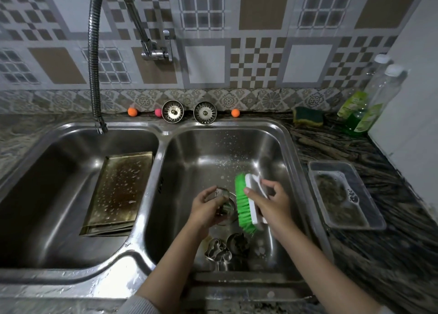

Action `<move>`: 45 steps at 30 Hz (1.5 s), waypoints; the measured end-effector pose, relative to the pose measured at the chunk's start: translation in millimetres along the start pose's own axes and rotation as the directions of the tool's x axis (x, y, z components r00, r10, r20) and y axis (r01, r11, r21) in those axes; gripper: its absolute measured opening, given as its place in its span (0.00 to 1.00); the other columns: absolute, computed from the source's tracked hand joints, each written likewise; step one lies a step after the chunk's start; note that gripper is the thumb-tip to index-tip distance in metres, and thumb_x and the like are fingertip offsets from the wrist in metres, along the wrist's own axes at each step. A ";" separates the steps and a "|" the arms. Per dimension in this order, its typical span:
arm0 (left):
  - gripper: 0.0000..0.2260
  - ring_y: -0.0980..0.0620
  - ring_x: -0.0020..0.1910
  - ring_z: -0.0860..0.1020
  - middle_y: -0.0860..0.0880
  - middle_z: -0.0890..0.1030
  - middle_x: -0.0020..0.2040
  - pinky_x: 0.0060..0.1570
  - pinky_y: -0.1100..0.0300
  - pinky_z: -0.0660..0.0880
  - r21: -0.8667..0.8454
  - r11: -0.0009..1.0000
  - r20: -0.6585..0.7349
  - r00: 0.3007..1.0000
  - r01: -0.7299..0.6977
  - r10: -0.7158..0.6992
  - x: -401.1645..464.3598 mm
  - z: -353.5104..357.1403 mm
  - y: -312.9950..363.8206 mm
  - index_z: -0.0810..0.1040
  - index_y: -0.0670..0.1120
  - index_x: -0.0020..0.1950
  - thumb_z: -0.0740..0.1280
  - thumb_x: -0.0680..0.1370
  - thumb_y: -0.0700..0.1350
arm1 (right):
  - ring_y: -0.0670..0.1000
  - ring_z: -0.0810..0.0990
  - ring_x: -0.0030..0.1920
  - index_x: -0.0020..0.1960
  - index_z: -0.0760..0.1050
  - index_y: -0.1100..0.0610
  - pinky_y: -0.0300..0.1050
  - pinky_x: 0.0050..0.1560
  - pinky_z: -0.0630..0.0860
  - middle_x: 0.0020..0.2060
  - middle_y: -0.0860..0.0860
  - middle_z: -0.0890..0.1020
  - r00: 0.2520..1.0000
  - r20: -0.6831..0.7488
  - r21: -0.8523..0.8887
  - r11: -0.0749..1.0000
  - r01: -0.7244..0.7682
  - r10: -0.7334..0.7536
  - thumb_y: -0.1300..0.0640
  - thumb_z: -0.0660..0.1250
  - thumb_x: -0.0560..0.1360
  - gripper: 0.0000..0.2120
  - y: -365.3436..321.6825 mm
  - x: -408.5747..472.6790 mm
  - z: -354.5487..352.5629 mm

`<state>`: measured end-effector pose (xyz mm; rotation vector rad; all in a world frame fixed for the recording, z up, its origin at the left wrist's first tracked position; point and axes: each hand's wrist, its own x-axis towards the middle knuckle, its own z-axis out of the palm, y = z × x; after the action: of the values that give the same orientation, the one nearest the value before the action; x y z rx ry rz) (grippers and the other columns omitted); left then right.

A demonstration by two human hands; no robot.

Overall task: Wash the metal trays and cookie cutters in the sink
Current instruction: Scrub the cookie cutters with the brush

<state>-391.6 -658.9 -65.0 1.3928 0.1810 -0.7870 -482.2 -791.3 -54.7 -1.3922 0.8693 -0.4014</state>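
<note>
While our left hand [205, 207] pinches one cookie cutter [224, 201] over the right sink basin [237, 152], our right hand [270, 200] wraps the green brush [246, 202]. We'd work bristles inside every edge. More cutters [225, 247] wait below; trays [120, 190] lean in the left basin.

Home kitchen, seen at the washing-up spot. A steel double sink [163, 133] is sitting in a dark stone-patterned counter [331, 143], with a flexible tap [94, 60] arching from a patterned tile wall [260, 29]. Two strainers [172, 111] are leaning at the wall beside small coloured balls [132, 112]. A sponge [308, 117] and soap bottles [362, 112] are standing at the right corner. A tub [315, 171] of murky water is resting nearby.
</note>
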 end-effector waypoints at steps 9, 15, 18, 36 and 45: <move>0.22 0.45 0.39 0.79 0.43 0.77 0.47 0.38 0.50 0.80 -0.037 0.999 0.091 0.995 -0.035 0.038 2.0 3.1 -8.2 0.69 0.46 0.60 0.70 0.72 0.30 | 0.50 0.81 0.48 0.56 0.73 0.50 0.46 0.42 0.79 0.52 0.50 0.78 1.000 0.022 0.066 0.998 -0.022 0.021 0.55 0.78 0.66 0.22 6.7 -17.4 3.4; 0.19 0.48 0.39 0.81 0.43 0.80 0.46 0.36 0.53 0.79 0.002 0.997 0.087 0.993 -0.074 0.073 -3.0 0.6 -4.9 0.74 0.46 0.60 0.70 0.72 0.32 | 0.48 0.81 0.49 0.54 0.72 0.48 0.42 0.44 0.79 0.52 0.48 0.79 0.997 -0.005 0.039 0.996 0.083 -0.083 0.56 0.79 0.65 0.22 6.0 -19.8 -1.9; 0.18 0.45 0.44 0.80 0.40 0.80 0.53 0.37 0.51 0.80 0.009 0.998 0.094 0.994 -0.057 0.056 -3.3 0.0 -4.2 0.74 0.44 0.63 0.68 0.75 0.34 | 0.45 0.82 0.45 0.56 0.72 0.49 0.35 0.37 0.76 0.48 0.48 0.81 0.987 0.117 -0.041 0.993 0.114 -0.108 0.57 0.79 0.65 0.24 3.3 -23.6 -2.8; 0.25 0.43 0.48 0.81 0.40 0.78 0.60 0.48 0.46 0.80 -0.059 0.997 0.347 0.935 -0.057 0.074 -6.1 -3.4 3.3 0.72 0.46 0.68 0.65 0.73 0.29 | 0.51 0.83 0.47 0.52 0.73 0.46 0.42 0.36 0.76 0.51 0.55 0.81 0.993 0.117 0.091 0.995 -0.036 0.025 0.57 0.78 0.66 0.20 -0.7 -24.3 -10.2; 0.24 0.44 0.47 0.81 0.38 0.79 0.57 0.47 0.47 0.80 0.121 0.986 0.474 0.879 -0.111 0.041 -17.7 2.5 -4.6 0.76 0.45 0.65 0.65 0.72 0.26 | 0.55 0.83 0.48 0.51 0.74 0.45 0.55 0.44 0.82 0.53 0.56 0.81 0.999 0.039 0.076 0.997 -0.006 0.003 0.54 0.80 0.63 0.21 -3.6 -4.6 -9.5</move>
<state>-408.2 -654.2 -58.4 1.2923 -0.3164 -1.0650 -491.3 -795.2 -49.3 -1.3237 0.8168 -0.3990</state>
